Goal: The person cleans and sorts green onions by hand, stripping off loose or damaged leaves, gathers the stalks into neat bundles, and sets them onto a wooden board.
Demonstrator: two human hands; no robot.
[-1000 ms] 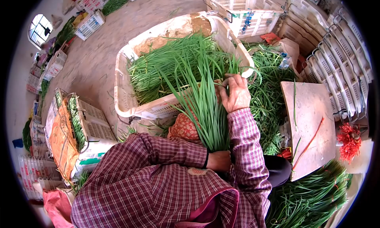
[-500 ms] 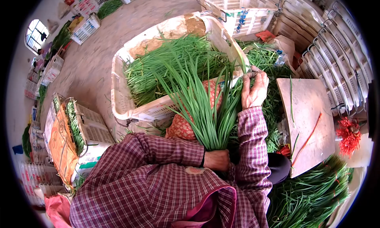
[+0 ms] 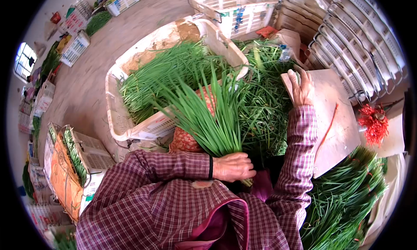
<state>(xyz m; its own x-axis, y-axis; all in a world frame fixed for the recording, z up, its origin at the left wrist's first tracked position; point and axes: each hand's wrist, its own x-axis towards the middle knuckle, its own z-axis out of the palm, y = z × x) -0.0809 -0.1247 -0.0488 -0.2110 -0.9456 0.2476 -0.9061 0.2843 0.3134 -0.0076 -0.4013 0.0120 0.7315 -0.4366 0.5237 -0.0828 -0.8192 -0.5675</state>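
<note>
My left hand (image 3: 234, 166) is wrapped round the lower stalks of a bunch of chives (image 3: 213, 119), long flat green leaves that fan up and to the left. The stalk ends stick out below my fingers. My right hand (image 3: 302, 87) is by the upper left edge of a pale board (image 3: 336, 115), its fingers stretched upward and holding nothing that I can see. Beside it lies a heap of loose green leaves (image 3: 265, 106). Beyond the bunch, more chives (image 3: 169, 76) fill a white plastic crate (image 3: 116, 115).
A red strand (image 3: 326, 130) lies on the board. Red ties (image 3: 373, 125) hang in a bundle at the right. Tied chive bundles (image 3: 347, 202) lie below the board. Stacked white crates (image 3: 347, 46) stand at the upper right, another crate (image 3: 234, 13) at the back. A patterned red cloth (image 3: 189, 139) is under the bunch.
My right hand has moved right and down from the crate's corner to the board's edge. My left hand keeps its hold on the bunch. The whole view has shifted slightly.
</note>
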